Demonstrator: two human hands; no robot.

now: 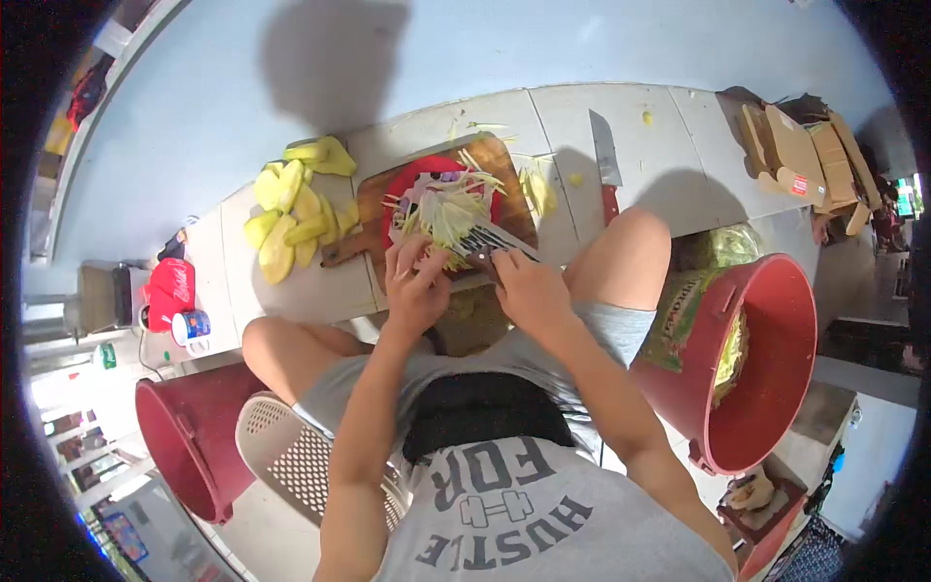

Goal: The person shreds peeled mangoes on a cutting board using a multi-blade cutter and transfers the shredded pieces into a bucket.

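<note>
My left hand (419, 281) is bent over the near edge of a red plate (395, 189), its fingers curled on a yellow-green piece of peeled fruit (436, 258) mostly hidden by them. Closed round a dark-handled tool (481, 256) is my right hand (529, 289), just to the right; the tool's kind is hard to make out. Pale shreds (451, 215) heap up on the plate, beside a black-and-white striped surface (493, 239). Under the plate lies a wooden cutting board (514, 199) with a handle at its left.
Peeled yellow-green pieces (291, 189) are piled left of the board. A red-handled knife (605, 160) lies to the right, past some loose shreds (538, 192). Red bins stand on both sides, left (208, 427) and right (776, 388). Cardboard boxes (790, 155) sit at far right.
</note>
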